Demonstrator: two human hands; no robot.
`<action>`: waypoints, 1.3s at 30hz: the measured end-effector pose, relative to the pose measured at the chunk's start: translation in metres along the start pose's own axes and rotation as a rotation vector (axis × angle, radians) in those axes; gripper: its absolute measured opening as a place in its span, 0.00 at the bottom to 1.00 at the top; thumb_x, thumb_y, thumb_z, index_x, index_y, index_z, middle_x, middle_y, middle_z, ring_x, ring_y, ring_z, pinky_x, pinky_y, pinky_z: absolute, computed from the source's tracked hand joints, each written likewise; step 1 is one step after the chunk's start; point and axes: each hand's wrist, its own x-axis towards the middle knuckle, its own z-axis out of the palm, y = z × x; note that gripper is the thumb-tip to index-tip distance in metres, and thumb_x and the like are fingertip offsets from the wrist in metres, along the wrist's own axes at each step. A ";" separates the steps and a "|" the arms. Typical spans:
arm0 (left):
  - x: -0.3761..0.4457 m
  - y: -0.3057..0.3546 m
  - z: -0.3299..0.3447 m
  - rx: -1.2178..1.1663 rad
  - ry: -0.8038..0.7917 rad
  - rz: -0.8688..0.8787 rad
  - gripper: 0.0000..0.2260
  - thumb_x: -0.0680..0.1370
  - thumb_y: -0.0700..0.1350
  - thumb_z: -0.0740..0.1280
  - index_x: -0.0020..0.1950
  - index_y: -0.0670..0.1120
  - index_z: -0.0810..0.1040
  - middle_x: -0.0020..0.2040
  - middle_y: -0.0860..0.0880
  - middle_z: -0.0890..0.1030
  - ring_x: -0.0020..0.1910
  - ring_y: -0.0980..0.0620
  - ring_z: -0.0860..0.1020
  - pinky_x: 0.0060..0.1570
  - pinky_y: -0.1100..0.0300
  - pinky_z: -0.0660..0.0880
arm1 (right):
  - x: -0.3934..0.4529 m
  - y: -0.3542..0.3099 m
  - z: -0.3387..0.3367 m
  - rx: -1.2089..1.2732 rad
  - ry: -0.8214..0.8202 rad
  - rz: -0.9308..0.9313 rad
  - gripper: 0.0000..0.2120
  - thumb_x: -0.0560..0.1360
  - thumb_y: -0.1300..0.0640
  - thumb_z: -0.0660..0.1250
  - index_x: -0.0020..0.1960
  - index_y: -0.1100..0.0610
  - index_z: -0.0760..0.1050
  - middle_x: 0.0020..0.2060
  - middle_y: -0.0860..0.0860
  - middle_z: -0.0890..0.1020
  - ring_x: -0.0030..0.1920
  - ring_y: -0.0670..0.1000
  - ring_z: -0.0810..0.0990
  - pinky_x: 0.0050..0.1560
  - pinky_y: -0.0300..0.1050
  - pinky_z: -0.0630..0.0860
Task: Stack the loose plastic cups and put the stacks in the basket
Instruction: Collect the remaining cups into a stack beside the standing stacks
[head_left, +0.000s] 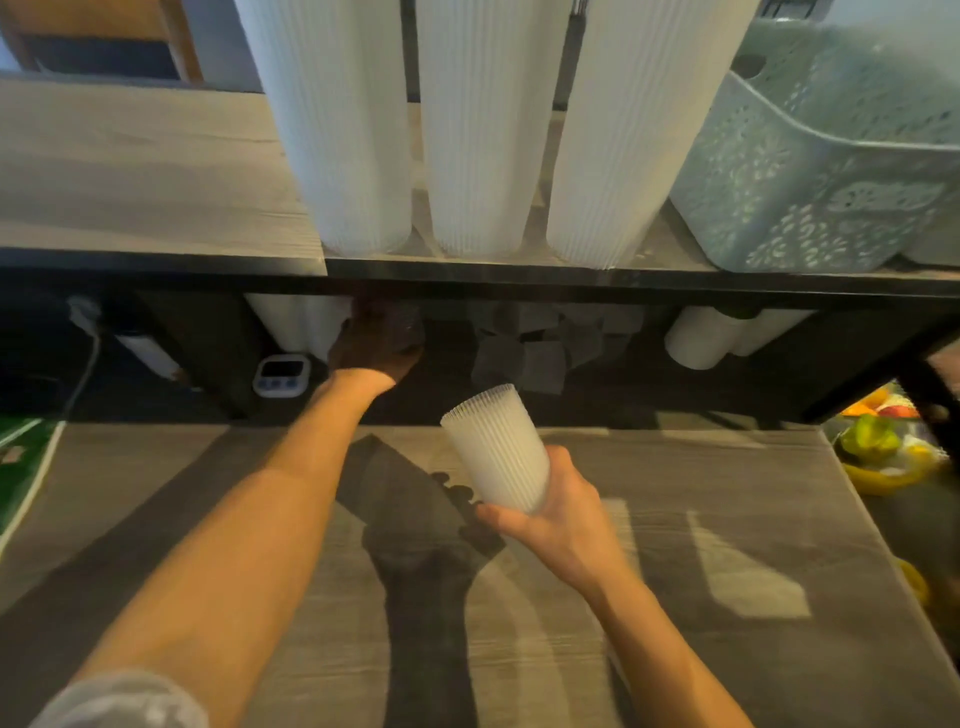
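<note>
Head view, right hand: the right hand (550, 514) grips a ribbed white plastic cup (496, 448) at its lower end, fingers and thumb curled round it; the cup tilts away, held above the table.
Head view, left hand: the left hand (376, 340) reaches into the dark space under the shelf; its grasp cannot be told in the shadow.
Loose cups: dim cups (540, 338) lie in a cluster under the shelf, to the right of the left hand.
Stacks: three tall white ribbed stacks (483, 130) stand side by side on the shelf (145, 171); more white stacks (711, 338) lie under it at right and beside the left hand.
Basket: a pale perforated basket (810, 171) sits on the shelf, just beside the rightmost stack.
Other things: a small digital timer (281, 375) stands left of the left wrist; a white cable (85, 358) hangs at far left; coloured objects (878, 447), blurred, lie beyond the table's right edge.
Surface: grey wood-grain table (727, 649), crossed by arm shadows and light patches.
</note>
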 end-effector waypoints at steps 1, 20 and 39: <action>0.009 -0.001 0.003 0.022 -0.025 0.006 0.30 0.75 0.55 0.71 0.72 0.43 0.68 0.68 0.36 0.71 0.63 0.34 0.73 0.61 0.43 0.73 | 0.002 -0.001 0.002 0.006 -0.004 -0.002 0.35 0.61 0.35 0.77 0.57 0.46 0.63 0.52 0.46 0.75 0.51 0.49 0.76 0.47 0.49 0.77; 0.026 -0.022 0.033 0.149 0.023 0.125 0.34 0.71 0.52 0.74 0.73 0.41 0.66 0.72 0.37 0.65 0.71 0.35 0.63 0.62 0.41 0.70 | -0.009 0.011 0.010 0.063 -0.087 0.044 0.34 0.61 0.35 0.77 0.58 0.46 0.63 0.51 0.41 0.73 0.49 0.43 0.75 0.43 0.42 0.76; -0.157 -0.003 -0.021 -0.962 0.090 -0.134 0.13 0.79 0.44 0.67 0.64 0.51 0.72 0.53 0.54 0.77 0.44 0.65 0.79 0.40 0.68 0.77 | -0.044 0.027 -0.009 -0.024 -0.150 -0.045 0.38 0.62 0.36 0.77 0.63 0.45 0.61 0.54 0.44 0.74 0.53 0.47 0.75 0.48 0.45 0.75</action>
